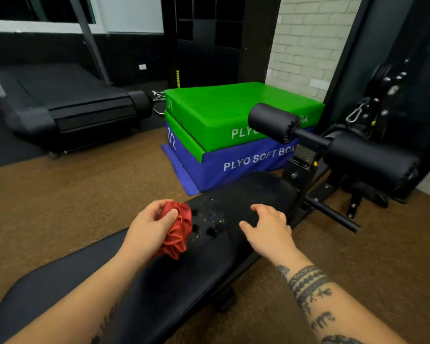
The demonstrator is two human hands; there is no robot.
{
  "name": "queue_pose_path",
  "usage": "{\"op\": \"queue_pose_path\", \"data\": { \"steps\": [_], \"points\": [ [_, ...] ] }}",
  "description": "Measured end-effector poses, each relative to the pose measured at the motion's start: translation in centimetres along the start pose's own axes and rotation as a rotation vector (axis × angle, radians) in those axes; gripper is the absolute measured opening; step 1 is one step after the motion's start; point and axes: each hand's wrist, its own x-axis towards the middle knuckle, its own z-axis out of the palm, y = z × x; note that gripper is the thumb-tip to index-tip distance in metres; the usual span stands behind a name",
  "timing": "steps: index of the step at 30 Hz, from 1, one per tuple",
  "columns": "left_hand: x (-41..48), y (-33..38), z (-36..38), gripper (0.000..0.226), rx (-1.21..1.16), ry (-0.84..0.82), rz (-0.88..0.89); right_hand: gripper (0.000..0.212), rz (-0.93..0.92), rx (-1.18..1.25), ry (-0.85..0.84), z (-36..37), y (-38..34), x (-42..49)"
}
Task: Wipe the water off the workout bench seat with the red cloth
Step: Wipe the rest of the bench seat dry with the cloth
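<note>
The black padded bench seat (256,194) runs from the lower left up to the centre of the view. Small water droplets (209,214) glisten on it, around a few dark dimples in the pad. My left hand (149,227) grips a bunched red cloth (179,229) at the seat's left edge, just left of the droplets. Over the right side of the seat, my right hand (266,229) hovers with fingers spread and holds nothing; whether it touches the pad is unclear.
Two black foam leg rollers (273,121) stick out at the far end of the bench. A green and blue stack of plyo soft boxes (224,125) stands behind. A treadmill (67,105) sits at the back left. Brown flooring surrounds the bench.
</note>
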Motion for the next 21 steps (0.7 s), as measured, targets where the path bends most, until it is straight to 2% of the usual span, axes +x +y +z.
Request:
{"op": "queue_pose_path", "data": {
  "steps": [2,5,7,10,16,21],
  "points": [
    [-0.4,-1.6,-0.4,0.025,0.205,-0.043,0.015,0.093,0.052,-0.106,-0.126,0.6,0.3,0.0],
    [-1.3,-4.0,0.4,0.043,0.486,-0.120,0.080,0.112,0.084,-0.172,-0.242,1.9,0.2,0.4],
    [-1.5,-4.8,1.4,0.044,0.681,-0.087,0.184,0.114,0.103,-0.204,-0.255,1.9,-0.1,0.9],
    [-1.0,-4.3,2.3,0.038,0.820,0.011,0.211,0.115,0.121,-0.238,-0.284,1.3,-0.4,1.5],
    [0.7,-4.0,2.2,0.027,0.877,0.010,0.200,0.117,0.141,-0.259,-0.341,1.3,-0.7,2.0],
    [2.0,-4.2,2.1,0.021,0.870,0.140,0.213,0.118,0.110,-0.296,-0.316,1.4,-0.2,2.5]
  ]
}}
